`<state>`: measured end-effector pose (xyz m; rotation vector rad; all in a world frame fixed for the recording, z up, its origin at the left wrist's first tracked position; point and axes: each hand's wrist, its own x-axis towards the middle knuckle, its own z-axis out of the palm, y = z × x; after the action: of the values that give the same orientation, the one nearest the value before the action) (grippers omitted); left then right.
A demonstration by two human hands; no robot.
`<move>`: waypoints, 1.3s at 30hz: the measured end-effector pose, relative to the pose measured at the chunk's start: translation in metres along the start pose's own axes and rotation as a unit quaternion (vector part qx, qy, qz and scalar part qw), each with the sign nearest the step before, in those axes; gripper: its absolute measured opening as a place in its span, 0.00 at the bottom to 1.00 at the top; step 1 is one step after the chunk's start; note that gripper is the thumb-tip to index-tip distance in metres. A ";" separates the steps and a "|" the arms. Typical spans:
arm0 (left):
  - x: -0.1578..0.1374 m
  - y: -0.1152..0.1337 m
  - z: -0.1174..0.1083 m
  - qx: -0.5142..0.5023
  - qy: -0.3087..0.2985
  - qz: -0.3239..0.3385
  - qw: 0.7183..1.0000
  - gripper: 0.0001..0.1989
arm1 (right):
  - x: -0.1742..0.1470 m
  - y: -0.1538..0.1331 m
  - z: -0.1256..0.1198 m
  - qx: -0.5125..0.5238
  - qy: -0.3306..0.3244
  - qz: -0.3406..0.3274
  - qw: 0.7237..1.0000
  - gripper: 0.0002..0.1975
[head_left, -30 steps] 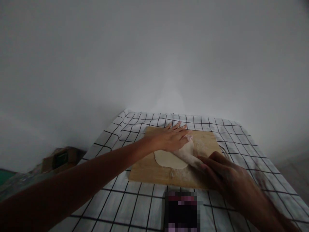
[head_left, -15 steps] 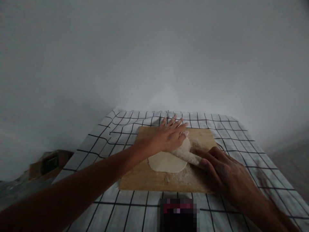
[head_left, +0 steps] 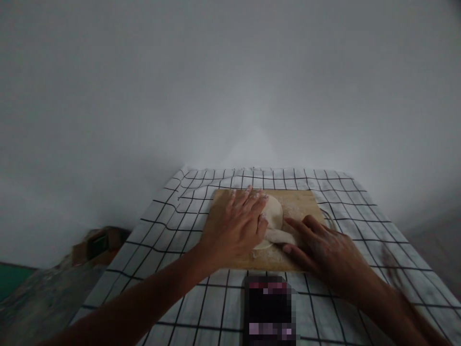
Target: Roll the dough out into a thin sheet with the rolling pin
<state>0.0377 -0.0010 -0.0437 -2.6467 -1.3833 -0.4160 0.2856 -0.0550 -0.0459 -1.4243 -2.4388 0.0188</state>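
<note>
A flat round sheet of dough point(head_left: 274, 211) lies on a wooden board point(head_left: 298, 198), partly hidden by my left hand. Across its near part rests a flour-dusted rolling pin point(head_left: 280, 236). My left hand point(head_left: 236, 223) is over the pin's left part, palm down, fingers stretched out and floury at the tips. On the right, my right hand point(head_left: 313, 240) grips the pin's other end between thumb and fingers. Loose flour point(head_left: 293, 211) is scattered over the board beside the dough.
A checked white cloth point(head_left: 173, 250) covers the table beneath the board. Near me lies a dark phone-like device point(head_left: 270, 307), its screen pixelated. A plain wall point(head_left: 230, 86) rises behind the table. An open cardboard box point(head_left: 97, 245) sits lower down at the left.
Both hands and the rolling pin have come toward me over the dough, the left hand also shifting left. More dough shows beyond the pin. The camera view has shifted slightly.
</note>
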 end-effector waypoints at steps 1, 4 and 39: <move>-0.004 0.002 -0.002 0.000 0.001 -0.008 1.000 0.27 | 0.000 0.000 0.000 0.005 -0.002 0.000 1.000 0.24; -0.017 0.015 -0.011 0.000 0.004 -0.030 1.000 0.27 | -0.002 0.002 -0.001 0.018 -0.007 -0.002 1.000 0.24; 0.110 -0.049 -0.038 -0.123 -0.301 0.072 0.943 0.29 | 0.007 0.094 0.008 0.268 0.170 0.198 0.927 0.23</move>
<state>0.0501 0.1049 0.0250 -3.2254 -1.3168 0.2904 0.3591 -0.0003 -0.0676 -1.4750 -1.6598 0.4544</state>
